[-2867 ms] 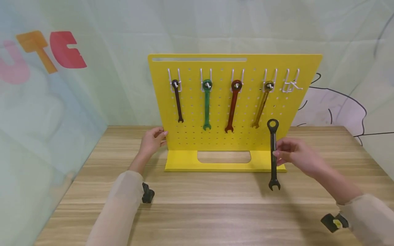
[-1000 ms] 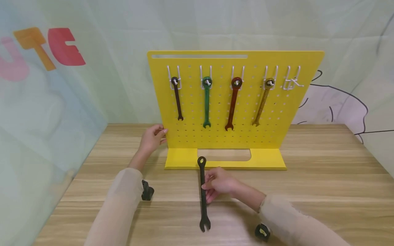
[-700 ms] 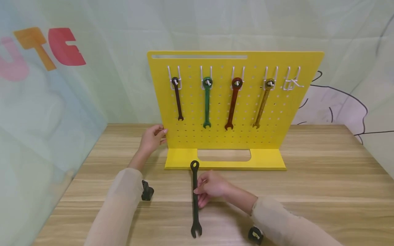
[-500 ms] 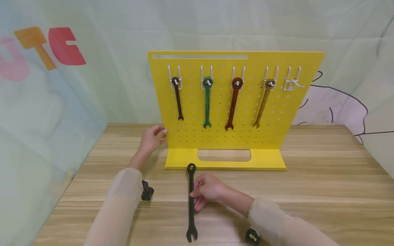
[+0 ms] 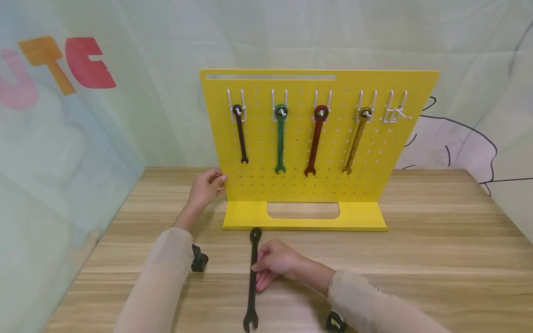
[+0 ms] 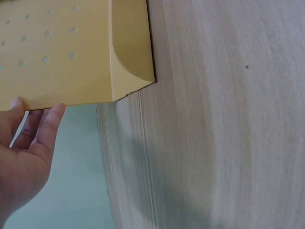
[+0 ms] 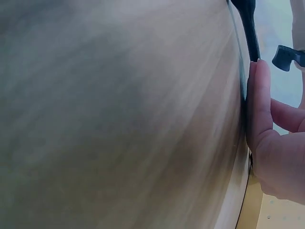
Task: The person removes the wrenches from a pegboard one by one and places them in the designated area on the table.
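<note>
My right hand pinches a black combination wrench near the middle of its shaft, thumb on top. Its ring end points to the board, its open end toward me; it lies low over the table in front of the base. In the right wrist view the wrench runs past the fingertips, close along the tabletop. My left hand grips the left edge of the yellow pegboard. From the left wrist, its thumb shows on the board's front, with fingers at the edge and behind.
On white hooks hang a small dark wrench, a green wrench, a red wrench and a gold wrench. Another white hook sits at the right end. A printed cloth hangs behind the wooden table.
My right hand has carried the black wrench from before the board's right side leftward and down toward the table, then a little nearer me. The left hand has kept its place on the edge.
</note>
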`<state>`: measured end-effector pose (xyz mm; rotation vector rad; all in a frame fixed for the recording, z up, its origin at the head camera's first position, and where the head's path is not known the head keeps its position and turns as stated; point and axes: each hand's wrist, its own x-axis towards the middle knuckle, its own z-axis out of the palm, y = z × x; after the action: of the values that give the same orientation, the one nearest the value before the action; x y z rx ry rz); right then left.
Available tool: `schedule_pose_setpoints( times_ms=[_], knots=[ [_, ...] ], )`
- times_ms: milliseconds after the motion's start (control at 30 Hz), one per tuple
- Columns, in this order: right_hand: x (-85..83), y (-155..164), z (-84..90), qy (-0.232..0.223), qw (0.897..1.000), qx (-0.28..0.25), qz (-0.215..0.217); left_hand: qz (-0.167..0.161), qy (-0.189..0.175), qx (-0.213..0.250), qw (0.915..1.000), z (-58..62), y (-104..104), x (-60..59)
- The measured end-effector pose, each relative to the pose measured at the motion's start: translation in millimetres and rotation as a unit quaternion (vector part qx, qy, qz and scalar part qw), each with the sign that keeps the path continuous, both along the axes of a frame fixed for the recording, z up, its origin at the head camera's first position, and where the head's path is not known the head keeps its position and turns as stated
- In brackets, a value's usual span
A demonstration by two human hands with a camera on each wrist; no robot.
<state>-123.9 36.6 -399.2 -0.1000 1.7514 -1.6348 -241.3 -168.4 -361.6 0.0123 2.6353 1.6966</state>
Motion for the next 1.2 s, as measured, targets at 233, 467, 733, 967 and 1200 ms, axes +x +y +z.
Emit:
schedule_pose_setpoints(
  times_ms=[233, 467, 733, 967, 1200],
  knots=[
    [-1.6, 4.9, 0.2, -0.003, 0.999, -0.032, -0.016, -0.002, 0.004, -0.002, 1.0000, -0.5, -0.7, -0.1],
    [-4.4, 13.5, 0.1, 0.001, 1.000, -0.025, -0.003, -0.003, 0.002, 0.003, 1.0000, -2.0, -2.2, -0.9],
    [-8.3, 24.9, 4.9, 0.020, 1.000, -0.012, 0.021, -0.003, 0.011, -0.007, 0.9999, -2.1, -1.8, -0.7],
    [-17.3, 41.0, 10.6, 0.061, 0.998, 0.017, 0.030, -0.005, 0.010, -0.008, 0.9999, -2.3, -1.9, -0.8],
    [-30.6, 59.0, 16.6, 0.083, 0.995, 0.040, 0.021, -0.003, 0.006, -0.009, 0.9999, -1.8, -0.7, -0.4]
  ],
)
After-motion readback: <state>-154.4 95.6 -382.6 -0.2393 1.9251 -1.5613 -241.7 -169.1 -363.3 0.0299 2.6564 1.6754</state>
